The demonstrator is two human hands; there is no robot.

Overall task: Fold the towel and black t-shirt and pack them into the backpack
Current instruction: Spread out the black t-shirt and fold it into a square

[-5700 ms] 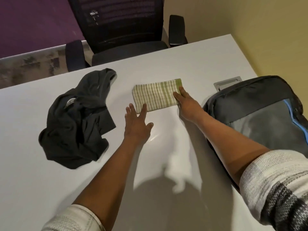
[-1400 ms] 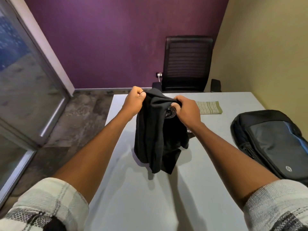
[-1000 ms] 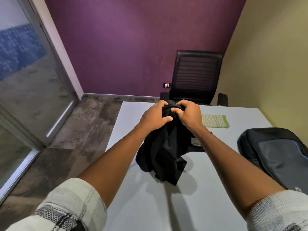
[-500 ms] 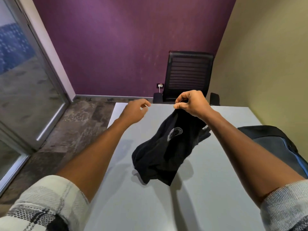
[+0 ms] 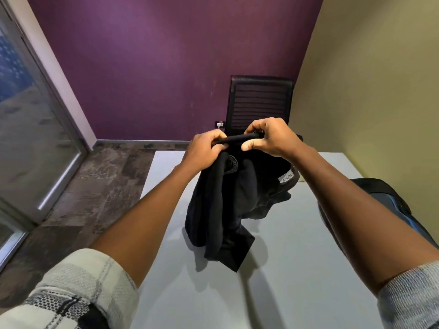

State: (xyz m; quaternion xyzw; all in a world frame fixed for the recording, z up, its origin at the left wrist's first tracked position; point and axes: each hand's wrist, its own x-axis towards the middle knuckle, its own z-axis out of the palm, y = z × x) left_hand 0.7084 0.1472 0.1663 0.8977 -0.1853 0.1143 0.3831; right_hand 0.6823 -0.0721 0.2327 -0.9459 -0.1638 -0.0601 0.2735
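1. Head view, the room: a small office with a purple back wall, a yellow-green wall on the right and a glass partition on the left. A pale grey table point(image 5: 273, 269) runs away from the viewer, with a black mesh office chair point(image 5: 260, 103) at its far end.
2. Head view, the hands: both bare arms reach forward over the table. The left hand point(image 5: 204, 150) and right hand point(image 5: 270, 138) are raised close together, fingers curled and pinching a rolled edge of the black t-shirt point(image 5: 225, 210) that spans between them.
3. Head view, the shirt: it hangs bunched and twisted from the hands, its lowest corner near or touching the table. A round logo and a small white neck label show.
4. Head view, other task items: the dark backpack point(image 5: 384, 205), with blue trim, lies at the right table edge, partly behind the right forearm. The towel cannot be seen here.
5. Step, as a judgement: the shirt is being sorted out before folding. The next move probably calls for finding the shoulders, shaking it open and laying it flat.
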